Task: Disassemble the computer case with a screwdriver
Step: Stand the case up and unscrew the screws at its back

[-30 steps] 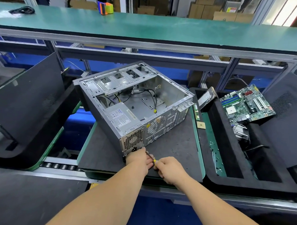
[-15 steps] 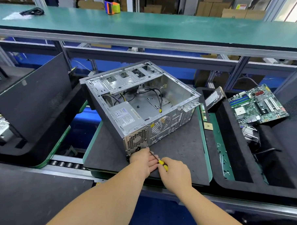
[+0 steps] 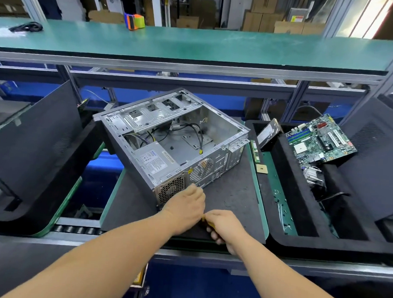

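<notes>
**A:** Centre of the frame, there's the computer case (image 3: pixel 173 143), lying on its side on the dark mat (image 3: pixel 231 195), open top facing us. Side panel is already off.

**B:** And it looks well stripped. The circuit board (image 3: pixel 319 140) sits out in the foam tray (image 3: pixel 286 175) at the right of the frame, with what looks like a drive (image 3: pixel 269 134) leaning at the tray's edge just left of it.

**A:** What's left inside?

**B:** The power supply (image 3: pixel 155 158), in the case's near-left corner, plus loose cables (image 3: pixel 192 130) trailing across the floor of the box. I'd judge that's the remaining job: free that unit, then pull the wiring.

**A:** Hands now, lower centre. The left hand (image 3: pixel 184 207) is up against the rear panel, right by the vent grille (image 3: pixel 172 189), fingers curled. Whether it's pinching a screw or just bracing, I cannot tell.

**B:** The right hand (image 3: pixel 226 226) is just beside it, lower, wrapped around the screwdriver (image 3: pixel 207 222). Only a sliver of yellow handle shows between the two hands.

**A:** The tip?

**B:** Hidden behind the left hand. It seems aimed at the rear panel near the bottom corner, so my read is they're working a power supply screw.
</notes>
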